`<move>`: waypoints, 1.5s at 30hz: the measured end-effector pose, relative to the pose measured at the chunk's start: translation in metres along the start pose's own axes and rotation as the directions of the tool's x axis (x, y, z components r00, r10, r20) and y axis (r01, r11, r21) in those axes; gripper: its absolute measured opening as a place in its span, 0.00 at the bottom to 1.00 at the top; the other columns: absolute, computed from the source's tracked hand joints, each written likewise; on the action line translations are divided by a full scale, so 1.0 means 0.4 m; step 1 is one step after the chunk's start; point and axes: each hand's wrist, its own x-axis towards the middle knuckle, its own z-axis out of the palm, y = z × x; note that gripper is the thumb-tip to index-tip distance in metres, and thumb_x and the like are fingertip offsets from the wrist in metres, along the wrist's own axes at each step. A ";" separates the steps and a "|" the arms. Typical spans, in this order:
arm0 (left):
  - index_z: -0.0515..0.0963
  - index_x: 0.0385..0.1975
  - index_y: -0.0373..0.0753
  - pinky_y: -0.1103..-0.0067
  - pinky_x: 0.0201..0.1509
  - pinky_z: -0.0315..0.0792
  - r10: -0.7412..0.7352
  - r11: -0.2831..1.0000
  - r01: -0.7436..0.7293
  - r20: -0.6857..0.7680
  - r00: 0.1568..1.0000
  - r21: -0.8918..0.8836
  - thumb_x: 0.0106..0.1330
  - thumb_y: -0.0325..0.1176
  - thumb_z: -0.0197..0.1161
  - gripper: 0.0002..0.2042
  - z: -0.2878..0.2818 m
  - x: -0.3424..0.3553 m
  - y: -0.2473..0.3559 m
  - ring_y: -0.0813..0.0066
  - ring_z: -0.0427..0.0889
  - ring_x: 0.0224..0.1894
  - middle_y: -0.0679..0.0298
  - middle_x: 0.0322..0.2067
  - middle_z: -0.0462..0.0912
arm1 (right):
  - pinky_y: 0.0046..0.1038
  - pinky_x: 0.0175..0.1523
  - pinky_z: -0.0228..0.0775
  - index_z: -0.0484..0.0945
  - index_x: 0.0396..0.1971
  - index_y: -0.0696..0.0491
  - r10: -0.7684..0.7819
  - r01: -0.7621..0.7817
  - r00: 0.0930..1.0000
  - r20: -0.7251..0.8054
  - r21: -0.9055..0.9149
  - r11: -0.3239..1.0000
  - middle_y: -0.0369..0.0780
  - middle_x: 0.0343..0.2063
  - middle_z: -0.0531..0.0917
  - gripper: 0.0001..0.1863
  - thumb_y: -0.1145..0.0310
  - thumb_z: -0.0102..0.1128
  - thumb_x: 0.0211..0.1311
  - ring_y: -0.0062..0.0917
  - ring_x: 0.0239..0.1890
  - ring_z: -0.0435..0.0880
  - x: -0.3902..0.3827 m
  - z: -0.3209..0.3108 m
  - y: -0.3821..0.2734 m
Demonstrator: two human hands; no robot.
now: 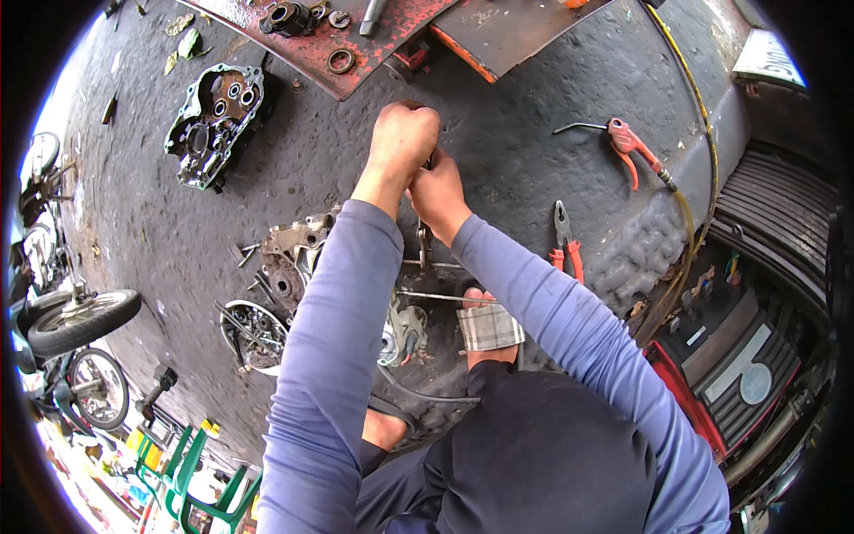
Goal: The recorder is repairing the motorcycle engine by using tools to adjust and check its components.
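My left hand (400,142) is closed at the top of an upright metal tool (423,240), stacked just above my right hand (436,191), which is closed around the same tool. Most of the tool is hidden by my hands; its lower end meets a thin crossbar (445,265) near my bare foot (480,297), which has a plaid cloth (489,327) across it. A dirty engine case (294,254) and other metal parts (400,338) lie beside and partly under my left forearm.
An opened engine cover (209,129) lies front left, below a red metal sheet (302,49) holding small parts. An air blow gun (630,142) with a yellow hose and pliers (562,231) lie right, beside a toolbox (738,374). Motorbikes (80,329) and green chairs (187,472) line the left.
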 end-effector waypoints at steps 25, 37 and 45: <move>0.78 0.41 0.27 0.69 0.47 0.81 -0.130 0.730 0.399 0.460 0.878 -0.555 0.76 0.34 0.56 0.13 -0.075 0.038 -0.035 0.65 0.85 0.38 0.54 0.37 0.84 | 0.23 0.19 0.58 0.73 0.30 0.56 -0.076 0.076 0.997 0.006 0.020 0.997 0.30 0.16 0.72 0.06 0.74 0.59 0.53 0.15 0.14 0.69 -0.017 0.004 -0.001; 0.79 0.40 0.24 0.74 0.34 0.82 -0.202 0.805 0.301 0.242 0.949 -0.511 0.72 0.30 0.62 0.11 -0.042 0.020 -0.008 0.68 0.85 0.31 0.56 0.32 0.84 | 0.34 0.50 0.75 0.76 0.42 0.61 -0.073 0.069 0.997 -0.031 -0.120 0.990 0.48 0.37 0.86 0.23 0.62 0.67 0.49 0.36 0.43 0.87 -0.025 -0.002 -0.016; 0.79 0.40 0.21 0.74 0.34 0.81 -0.189 0.880 0.252 0.191 0.963 -0.402 0.70 0.31 0.65 0.13 -0.046 0.013 0.015 0.69 0.84 0.30 0.55 0.30 0.84 | 0.36 0.51 0.76 0.76 0.44 0.61 -0.114 0.094 0.991 -0.074 -0.228 0.969 0.53 0.39 0.86 0.25 0.60 0.69 0.50 0.43 0.46 0.86 -0.044 0.008 -0.046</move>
